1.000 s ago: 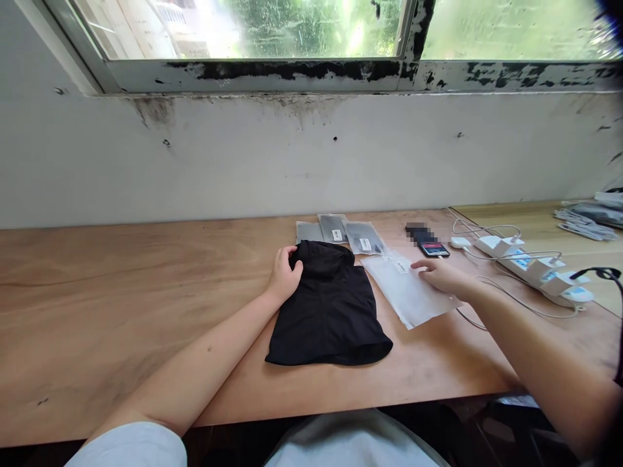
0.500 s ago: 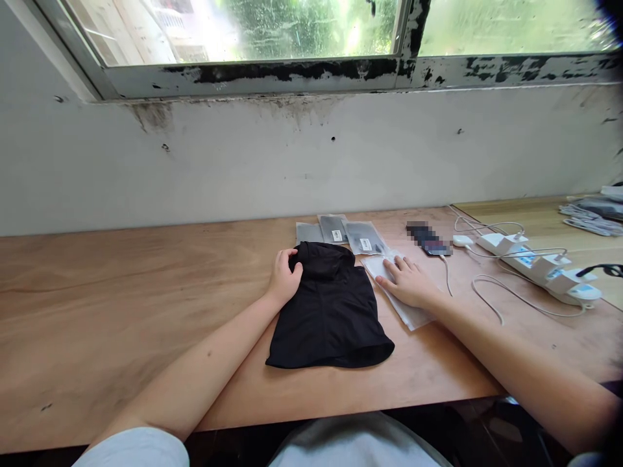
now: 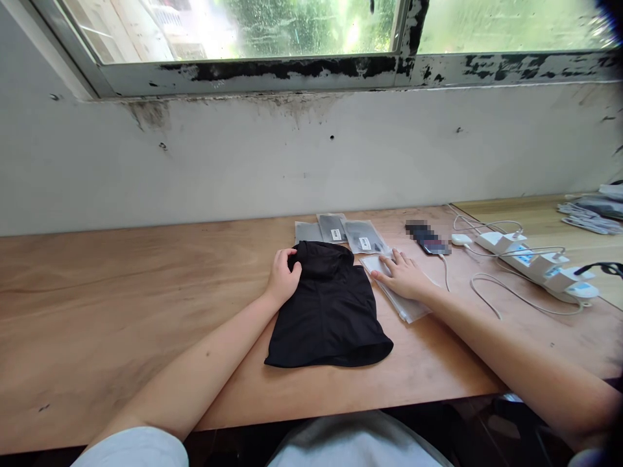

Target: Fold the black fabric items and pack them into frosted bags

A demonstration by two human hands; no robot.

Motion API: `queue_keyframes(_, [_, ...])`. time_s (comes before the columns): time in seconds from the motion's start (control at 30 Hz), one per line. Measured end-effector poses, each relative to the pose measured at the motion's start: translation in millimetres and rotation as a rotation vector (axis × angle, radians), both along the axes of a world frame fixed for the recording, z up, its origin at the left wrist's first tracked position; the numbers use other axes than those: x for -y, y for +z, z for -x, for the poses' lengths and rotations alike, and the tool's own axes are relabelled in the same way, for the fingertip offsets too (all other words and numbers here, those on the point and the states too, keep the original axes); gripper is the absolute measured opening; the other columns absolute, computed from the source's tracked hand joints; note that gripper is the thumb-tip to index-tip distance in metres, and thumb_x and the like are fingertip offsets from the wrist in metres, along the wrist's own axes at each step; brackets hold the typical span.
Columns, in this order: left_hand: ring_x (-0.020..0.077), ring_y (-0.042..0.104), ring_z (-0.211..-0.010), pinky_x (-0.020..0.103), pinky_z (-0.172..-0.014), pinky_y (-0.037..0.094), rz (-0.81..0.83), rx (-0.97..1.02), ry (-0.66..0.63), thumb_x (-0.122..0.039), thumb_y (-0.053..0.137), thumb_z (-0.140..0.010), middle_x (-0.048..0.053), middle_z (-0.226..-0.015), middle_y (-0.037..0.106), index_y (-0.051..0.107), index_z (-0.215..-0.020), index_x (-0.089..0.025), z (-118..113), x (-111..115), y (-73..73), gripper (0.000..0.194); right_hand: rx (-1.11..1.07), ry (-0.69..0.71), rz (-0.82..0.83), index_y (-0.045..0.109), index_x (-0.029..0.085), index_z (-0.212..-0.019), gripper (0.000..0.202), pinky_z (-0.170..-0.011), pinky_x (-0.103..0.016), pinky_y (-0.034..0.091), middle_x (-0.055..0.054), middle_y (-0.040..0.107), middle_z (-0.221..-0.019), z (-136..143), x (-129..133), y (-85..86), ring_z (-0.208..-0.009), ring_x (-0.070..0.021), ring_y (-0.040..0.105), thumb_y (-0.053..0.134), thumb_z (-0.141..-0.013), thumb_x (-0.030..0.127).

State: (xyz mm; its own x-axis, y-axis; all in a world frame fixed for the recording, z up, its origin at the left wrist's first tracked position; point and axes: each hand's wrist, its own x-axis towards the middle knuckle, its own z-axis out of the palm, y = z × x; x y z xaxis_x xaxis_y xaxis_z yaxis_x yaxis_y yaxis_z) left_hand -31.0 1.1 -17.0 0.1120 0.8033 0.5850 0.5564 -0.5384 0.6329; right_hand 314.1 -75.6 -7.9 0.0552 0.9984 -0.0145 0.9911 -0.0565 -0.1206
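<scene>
A black cloth garment (image 3: pixel 326 318) lies folded over at its top on the wooden table, its wide hem towards me. My left hand (image 3: pixel 285 277) grips the garment's upper left corner, thumb on top of the cloth; the fingertips are partly hidden. To the right of the cloth lie clear plastic bags (image 3: pixel 407 309), lightly overlapping. My right hand (image 3: pixel 403 277) rests flat on them with its fingers spread, covering their middle. Just behind the garment are several packed grey pouches (image 3: pixel 364 237), some with white labels.
A phone (image 3: pixel 431 241) with a white cable lies at the back right. Beside it stretches a white power strip (image 3: pixel 538 269) with chargers and loose cords. More bagged items (image 3: pixel 596 211) sit at the far right. A wall with a window (image 3: pixel 311 29) rises behind the table (image 3: pixel 136 311).
My right hand has slid slightly away from me and to the left, and the plastic bags beneath it have shifted a little. My left hand and the garment stay put.
</scene>
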Motion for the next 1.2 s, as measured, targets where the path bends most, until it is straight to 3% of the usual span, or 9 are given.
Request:
queue_keyframes(0.1, [0.0256, 0.059, -0.111, 0.044, -0.096, 0.051, 0.01, 0.002, -0.001, -0.015, 0.057, -0.085, 0.009, -0.112, 0.061, 0.056, -0.109, -0.021, 0.0, 0.5, 0.5, 0.025, 0.022, -0.005, -0.016, 0.035, 0.026, -0.156, 0.089, -0.115, -0.057, 0.022, -0.02, 0.031, -0.16, 2.0, 3.0, -0.6, -0.148, -0.0413, 0.026, 0.023, -0.088, 0.083])
queue_keyframes(0.33, [0.0257, 0.059, -0.111, 0.044, -0.096, 0.051, 0.011, -0.009, -0.004, -0.016, 0.056, -0.086, 0.009, -0.112, 0.06, 0.057, -0.109, -0.021, 0.3, -0.1, 0.3, 0.023, 0.068, -0.017, -0.037, 0.049, 0.029, -0.147, 0.089, -0.112, -0.065, 0.019, -0.021, 0.049, -0.144, 7.4, 7.6, 2.4, -0.139, -0.0427, 0.037, 0.021, -0.085, 0.087])
queue_keyframes(0.63, [0.026, 0.06, -0.111, 0.045, -0.096, 0.051, 0.006, -0.009, -0.002, -0.016, 0.056, -0.086, 0.009, -0.111, 0.061, 0.057, -0.107, -0.021, 0.1, 0.5, 0.8, 0.022, 0.042, -0.017, -0.008, 0.045, 0.031, -0.15, 0.089, -0.111, -0.067, 0.019, -0.021, 0.041, -0.151, 4.3, -3.9, 2.6, -0.141, -0.0439, 0.034, 0.023, -0.084, 0.087])
queue_keyframes(0.97, [0.026, 0.06, -0.11, 0.045, -0.096, 0.052, 0.014, -0.002, -0.005, -0.016, 0.056, -0.086, 0.009, -0.111, 0.061, 0.057, -0.107, -0.021, 0.0, 0.1, 0.7, 0.022, -0.002, -0.083, 0.003, 0.032, 0.028, -0.157, 0.092, -0.114, -0.066, 0.014, -0.022, 0.023, -0.163, 12.0, -11.7, -5.8, -0.149, -0.0474, 0.017, 0.019, -0.086, 0.086])
queue_keyframes(1.2, [0.0261, 0.059, -0.112, 0.046, -0.098, 0.051, 0.02, 0.016, -0.002, -0.016, 0.057, -0.085, 0.01, -0.114, 0.061, 0.056, -0.113, -0.021, -0.1, 1.3, -0.5, 0.028, -0.049, -0.088, -0.1, 0.039, 0.023, -0.152, 0.087, -0.114, -0.068, 0.015, -0.02, 0.013, -0.166, 15.7, -12.6, -10.7, -0.151, -0.0463, 0.013, 0.027, -0.089, 0.081])
